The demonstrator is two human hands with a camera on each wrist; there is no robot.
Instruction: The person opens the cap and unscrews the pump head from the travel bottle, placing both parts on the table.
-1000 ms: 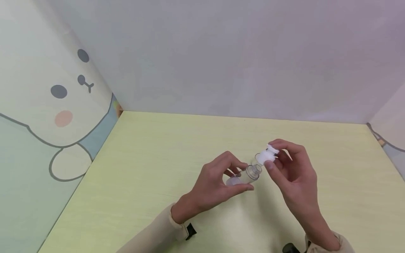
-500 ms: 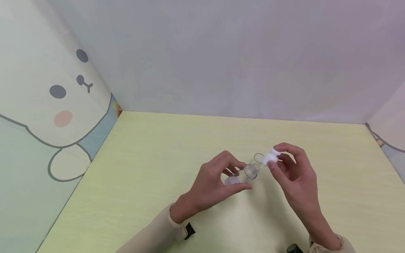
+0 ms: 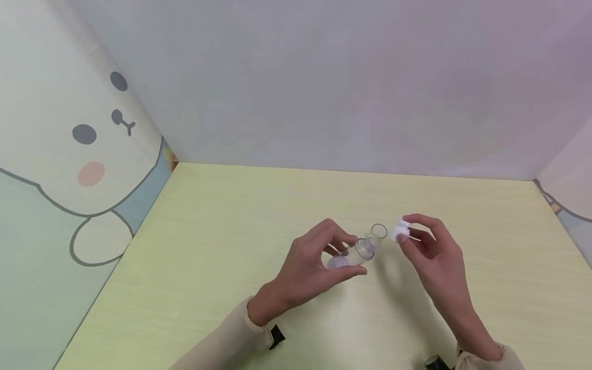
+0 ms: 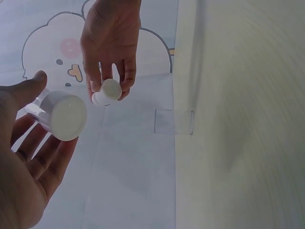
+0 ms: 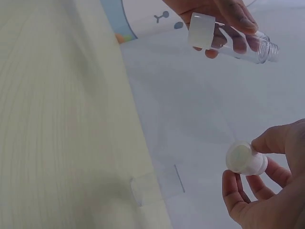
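My left hand [image 3: 310, 259] grips a small clear bottle [image 3: 363, 250] with a white base [image 5: 201, 31]. The bottle is tilted, its bare threaded neck [image 5: 272, 52] pointing toward the right hand. Between thumb and fingers, my right hand [image 3: 437, 254] pinches a white pump head or cap [image 3: 400, 230], held apart from the neck. Its round underside [image 4: 112, 89] faces the left wrist camera. On the table just beyond the bottle stands a clear tube-like cover [image 3: 378, 232], its dark-outlined rim uppermost; the left wrist view shows the cover [image 4: 174, 122] sideways.
The pale yellow tabletop [image 3: 240, 216] runs back to a plain grey-white wall [image 3: 324, 87]. A wall with a cartoon animal print [image 3: 92, 154] borders it at the left. A black strap end [image 3: 277, 337] hangs from the left sleeve, and a dark device [image 3: 436, 363] sits at the right wrist.
My right hand has drawn the white cap right and slightly down, away from the bottle neck. The standing clear cover now shows between them. The left hand has shifted only slightly left.
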